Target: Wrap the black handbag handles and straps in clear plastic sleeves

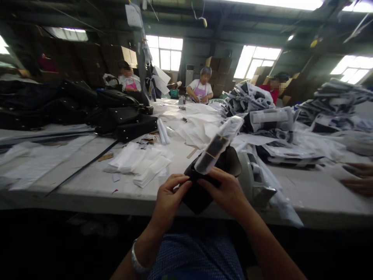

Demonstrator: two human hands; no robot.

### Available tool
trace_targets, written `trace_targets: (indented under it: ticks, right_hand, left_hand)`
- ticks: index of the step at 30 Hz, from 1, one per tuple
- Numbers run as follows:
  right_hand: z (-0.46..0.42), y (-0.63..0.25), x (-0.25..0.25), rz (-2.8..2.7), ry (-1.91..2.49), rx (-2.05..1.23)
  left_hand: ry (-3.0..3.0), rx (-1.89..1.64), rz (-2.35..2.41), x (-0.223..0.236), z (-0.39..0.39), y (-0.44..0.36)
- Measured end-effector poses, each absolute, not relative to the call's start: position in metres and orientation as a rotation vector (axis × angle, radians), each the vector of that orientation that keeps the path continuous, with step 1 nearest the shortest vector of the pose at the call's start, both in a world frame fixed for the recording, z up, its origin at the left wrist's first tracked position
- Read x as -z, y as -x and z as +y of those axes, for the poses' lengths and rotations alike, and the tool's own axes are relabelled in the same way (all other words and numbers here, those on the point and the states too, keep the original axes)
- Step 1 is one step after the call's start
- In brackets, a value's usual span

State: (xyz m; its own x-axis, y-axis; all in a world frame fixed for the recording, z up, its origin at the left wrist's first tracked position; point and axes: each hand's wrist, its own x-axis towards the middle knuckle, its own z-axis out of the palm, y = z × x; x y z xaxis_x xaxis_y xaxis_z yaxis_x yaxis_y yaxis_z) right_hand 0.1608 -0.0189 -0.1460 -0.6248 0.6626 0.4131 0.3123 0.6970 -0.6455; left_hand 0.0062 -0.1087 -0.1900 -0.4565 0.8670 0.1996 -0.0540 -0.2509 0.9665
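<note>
Blue checked fabric (198, 258) covers the lap. Beyond it, the left hand (168, 196) and right hand (229, 192) each pinch the soft black bag (198, 198) at the white tabletop's (96, 184) near edge. Clear-wrapped dark strap (215, 149) tilts above it; folded white sheets (140, 161) lie left, a grey dispenser (256, 182) right.

The one view looks out from the person's head, forward and down across the tabletop (96, 182) — a wide look, from above its near edge. The left hand (169, 196) and right hand (227, 192) are close to the camera, just below the middle, with the lap (195, 254) nearer still at the bottom. Beyond the tabletop's far edge the view takes in co-workers (201, 89), then windows (165, 53) and the roof (221, 23) — all well apart from the camera.
</note>
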Motion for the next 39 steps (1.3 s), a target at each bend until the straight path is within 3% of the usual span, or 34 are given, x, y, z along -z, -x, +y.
trace_targets:
  ticks: [12,22,33,39]
  right_hand:
    - [-0.015,-0.157,0.145,-2.199,0.686,-0.728]
    - [-0.011,-0.163,0.151,-2.166,0.618,-0.796]
    - [-0.012,-0.165,0.144,-2.138,0.698,-0.816]
    - [-0.009,-0.167,0.146,-2.152,0.716,-0.84]
  left_hand:
    - [-1.111,-1.912,1.463,0.194,-0.104,-0.018]
    - [-1.062,-1.756,1.569,0.188,-0.102,-0.014]
    - [-1.608,-1.6,1.626,0.163,-0.1,0.001]
    - [-1.541,-1.577,1.652,0.167,-0.102,0.005]
